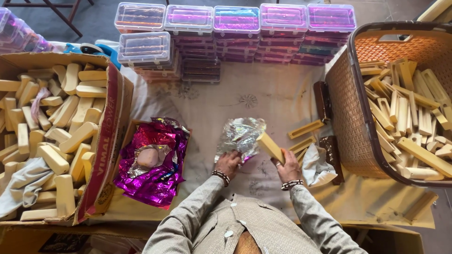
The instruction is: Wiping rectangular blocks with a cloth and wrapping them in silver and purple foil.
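Seen from above, the left hand (229, 163) pinches a crumpled silver foil sheet (240, 136), fingers closed on its lower edge. The right hand (288, 165) grips a pale wooden block (270, 146), tilted, touching the foil's right side. Both are over the cloth (263, 101), between a box (110, 136) of blocks at its left edge and a basket (346, 122) at its right.

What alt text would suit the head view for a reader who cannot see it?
Seen from above, a seated person's left hand holds a crinkled silver foil sheet while the right hand holds a pale wooden block. A cardboard box of blocks sits left, a brown woven basket of wooden pieces right, stacked clear plastic cases ahead.
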